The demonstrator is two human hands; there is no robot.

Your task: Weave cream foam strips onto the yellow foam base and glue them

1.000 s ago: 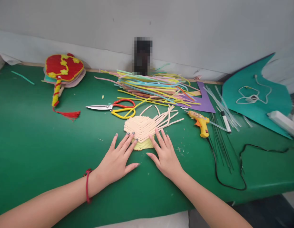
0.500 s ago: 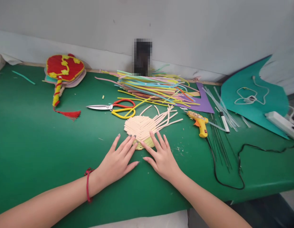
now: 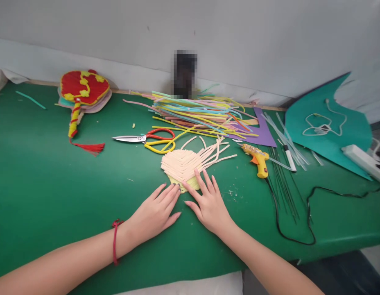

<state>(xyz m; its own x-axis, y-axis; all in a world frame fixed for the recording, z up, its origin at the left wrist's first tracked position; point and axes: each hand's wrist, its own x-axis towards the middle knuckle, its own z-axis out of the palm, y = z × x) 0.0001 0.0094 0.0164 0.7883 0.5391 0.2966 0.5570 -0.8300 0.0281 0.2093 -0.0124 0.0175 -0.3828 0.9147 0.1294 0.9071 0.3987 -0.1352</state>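
A rounded piece covered in pale pink pipe cleaners (image 3: 181, 163) lies flat on the green tabletop. Its strips meet in a V pattern, and several loose ends fan out to the upper right. Along its lower edge a yellow-green backing (image 3: 193, 182) shows. My left hand (image 3: 161, 207) lies palm down, fingers stretched, with the fingertips at the bottom edge of the backing. Spread beside it, my right hand (image 3: 211, 205) touches the lower right part of the piece with its fingertips. Neither hand grips anything.
Scissors (image 3: 143, 139) lie just behind the piece, before a heap of coloured pipe cleaners (image 3: 196, 110). A red fan (image 3: 84, 87) with a tassel is at left. At right are a yellow glue gun (image 3: 256, 159), its black cord, a marker (image 3: 290, 157) and a power strip (image 3: 365, 162).
My left hand has slid slightly down and right, from the pink strips to the lower edge of the backing. My right hand has barely moved.
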